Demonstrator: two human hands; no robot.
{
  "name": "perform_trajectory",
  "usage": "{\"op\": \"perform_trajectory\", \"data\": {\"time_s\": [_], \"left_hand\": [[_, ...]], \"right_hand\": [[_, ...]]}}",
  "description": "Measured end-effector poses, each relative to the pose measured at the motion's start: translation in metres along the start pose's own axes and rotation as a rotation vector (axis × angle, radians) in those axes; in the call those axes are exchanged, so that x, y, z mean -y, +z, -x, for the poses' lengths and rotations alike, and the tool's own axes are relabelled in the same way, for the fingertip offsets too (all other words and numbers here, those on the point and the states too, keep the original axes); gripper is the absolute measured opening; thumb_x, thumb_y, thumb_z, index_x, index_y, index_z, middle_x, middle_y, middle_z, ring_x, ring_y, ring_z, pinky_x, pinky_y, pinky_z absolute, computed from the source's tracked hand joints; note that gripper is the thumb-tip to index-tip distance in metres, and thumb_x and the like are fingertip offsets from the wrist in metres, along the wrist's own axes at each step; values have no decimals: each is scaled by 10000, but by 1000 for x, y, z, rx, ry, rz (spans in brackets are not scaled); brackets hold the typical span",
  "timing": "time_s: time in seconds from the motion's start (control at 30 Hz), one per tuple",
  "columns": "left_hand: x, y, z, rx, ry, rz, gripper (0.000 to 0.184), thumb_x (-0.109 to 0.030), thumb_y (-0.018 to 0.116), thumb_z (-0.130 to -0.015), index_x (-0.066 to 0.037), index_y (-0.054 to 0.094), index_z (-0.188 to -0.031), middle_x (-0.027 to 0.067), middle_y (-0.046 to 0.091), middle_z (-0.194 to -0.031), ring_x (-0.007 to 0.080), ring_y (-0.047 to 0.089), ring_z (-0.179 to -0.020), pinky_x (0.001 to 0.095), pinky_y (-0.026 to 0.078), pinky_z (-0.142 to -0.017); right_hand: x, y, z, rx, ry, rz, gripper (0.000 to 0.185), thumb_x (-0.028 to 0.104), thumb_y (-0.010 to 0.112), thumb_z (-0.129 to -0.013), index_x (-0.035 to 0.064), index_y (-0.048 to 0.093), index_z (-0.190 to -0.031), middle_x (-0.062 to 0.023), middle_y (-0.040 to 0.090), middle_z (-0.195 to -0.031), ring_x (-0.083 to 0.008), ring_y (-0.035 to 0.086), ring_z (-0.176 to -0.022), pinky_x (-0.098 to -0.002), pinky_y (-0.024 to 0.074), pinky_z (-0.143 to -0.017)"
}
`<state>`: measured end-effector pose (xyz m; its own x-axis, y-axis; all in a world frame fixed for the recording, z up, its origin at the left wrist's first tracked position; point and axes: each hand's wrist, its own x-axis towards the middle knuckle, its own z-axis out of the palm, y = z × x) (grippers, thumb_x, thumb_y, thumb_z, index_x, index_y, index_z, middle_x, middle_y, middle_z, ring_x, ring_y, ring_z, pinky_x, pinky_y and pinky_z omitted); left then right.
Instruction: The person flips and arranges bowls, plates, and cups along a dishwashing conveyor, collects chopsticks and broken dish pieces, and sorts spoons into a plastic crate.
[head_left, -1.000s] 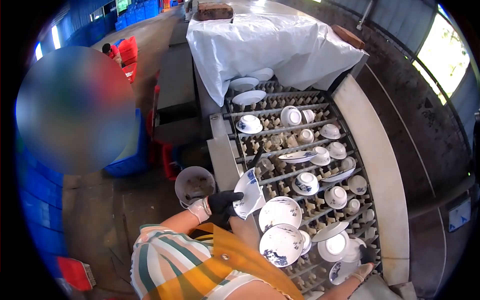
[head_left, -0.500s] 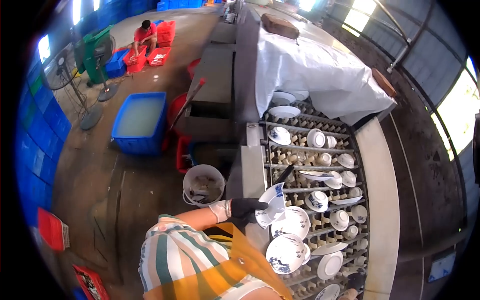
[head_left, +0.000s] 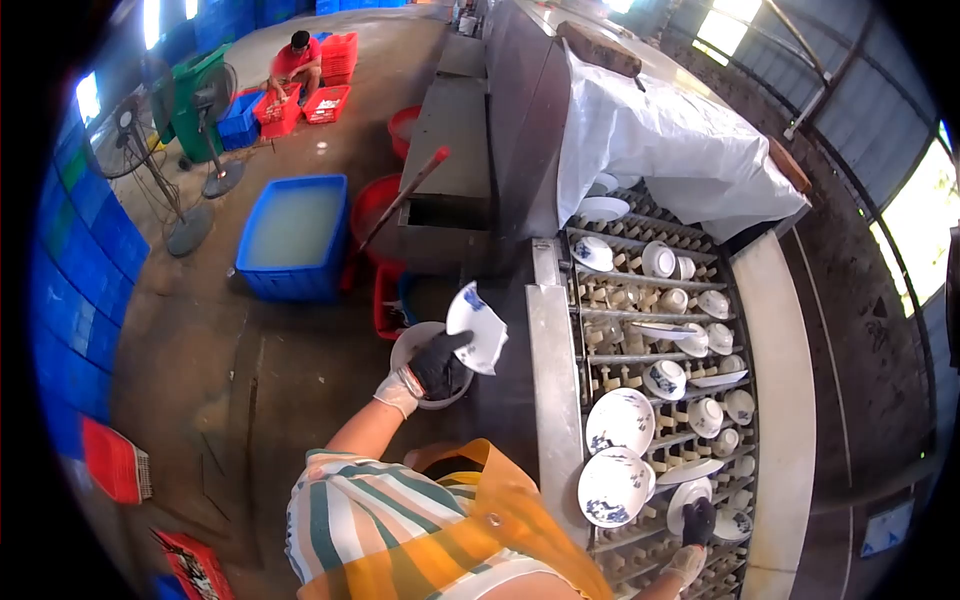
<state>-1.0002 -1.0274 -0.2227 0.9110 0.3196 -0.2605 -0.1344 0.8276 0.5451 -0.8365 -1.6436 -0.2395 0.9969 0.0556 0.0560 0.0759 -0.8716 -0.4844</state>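
Observation:
A broken white plate with blue decoration [head_left: 478,328] is gripped by my left hand [head_left: 438,365], which wears a black glove. Its right edge is jagged. The hand is over a pale bucket [head_left: 410,345] on the floor, left of the conveyor. My right hand [head_left: 698,522], also black-gloved, is at a white dish [head_left: 684,497] near the conveyor's lower end; its fingers are bunched and partly hidden, so its hold is unclear. Two patterned plates [head_left: 620,422] lie near the conveyor's left edge, one overlapping the other. Bowls [head_left: 665,380] and more plates sit among the pegs.
Metal rails [head_left: 560,400] border the conveyor, and a white plastic sheet [head_left: 680,140] drapes its far end. A blue tub of liquid [head_left: 293,238], red basins and standing fans are at the left. A person [head_left: 296,65] crouches by red baskets further back.
My left hand has carried the broken plate left, from beside the conveyor to above the bucket. My right hand has moved up onto a white dish. The view has swung left.

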Motion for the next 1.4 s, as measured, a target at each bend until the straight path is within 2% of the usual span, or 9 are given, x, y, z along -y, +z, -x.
{"op": "perform_trajectory", "data": {"time_s": [0.23, 0.37, 0.5, 0.63, 0.7, 0.77, 0.93, 1.23, 1.4], "left_hand": [[-36, -120, -59, -88, 72, -278, 345, -212, 537, -864, 10, 517, -1127, 116, 614, -947, 215, 613, -783, 326, 518, -672], [-49, -139, -70, -595, -81, -947, 153, -192, 535, -867, -95, 629, -795, 85, 614, -774, 195, 613, -725, 310, 461, -577], [-36, -287, -149, -190, 519, -2495, 306, -381, 578, -796, -131, 628, -964, 136, 655, -850, 294, 643, -739, 424, 500, -642], [-44, -151, -98, 31, 886, -1931, 167, -212, 530, -815, -117, 653, -875, 84, 511, -578, 207, 492, -466, 360, 388, -426], [-36, -68, -79, -277, 110, -865, 189, -297, 542, -881, -146, 650, -918, -81, 321, -497, 41, 286, -391, 230, 226, -368], [-24, -42, -87, -284, 87, -703, 194, -294, 530, -895, -144, 650, -919, -81, 308, -508, 35, 305, -410, 206, 221, -376], [-1, 51, -45, -93, 224, -709, 169, -212, 554, -881, -112, 624, -999, -52, 489, -635, 10, 342, -455, 175, 240, -393], [65, 149, -21, 449, 58, -1098, 174, -71, 570, -837, -42, 611, -1004, 1, 601, -846, 57, 529, -674, 190, 408, -584], [88, 176, -25, 1048, 601, -1733, 253, -110, 628, -729, -31, 615, -969, 114, 589, -933, 269, 596, -816, 341, 468, -729]], "right_hand": [[-30, 28, 3, -268, 219, 197, 678, 392, 673, -695, -7, 492, -1212, -213, 491, -1235, -353, 453, -1143, -405, 351, -973], [-29, 26, 5, -283, 344, 85, 709, 380, 685, -641, 3, 498, -1211, -234, 541, -1165, -374, 503, -1076, -415, 392, -922], [-53, 27, -6, -194, 293, -96, 737, 373, 697, -652, -4, 465, -1241, -216, 490, -1242, -337, 465, -1147, -387, 356, -982], [-228, 106, -67, -286, 91, -10, 918, 480, 680, -705, 5, 267, -1373, -205, 360, -1369, -310, 331, -1276, -343, 245, -1074], [-187, 81, -70, -179, 173, 135, 887, 516, 700, -657, 1, 358, -1294, -213, 423, -1287, -320, 403, -1196, -351, 311, -1004], [-94, 26, -51, -40, 269, 95, 771, 540, 710, -617, -6, 548, -1137, -202, 584, -1113, -311, 550, -1037, -380, 421, -876], [24, -72, -19, -3, 316, -487, 531, 355, 753, -651, 38, 631, -1058, -99, 664, -905, -190, 616, -804, -334, 468, -740], [79, -79, -31, -103, -299, 693, 394, 150, 673, -602, 233, 658, -986, -18, 639, -996, -209, 527, -1077, -443, 355, -926], [132, -41, -19, -329, -596, 527, 583, 43, 619, -622, 254, 561, -1162, -31, 514, -1244, -256, 445, -1186, -502, 245, -1036]]}}
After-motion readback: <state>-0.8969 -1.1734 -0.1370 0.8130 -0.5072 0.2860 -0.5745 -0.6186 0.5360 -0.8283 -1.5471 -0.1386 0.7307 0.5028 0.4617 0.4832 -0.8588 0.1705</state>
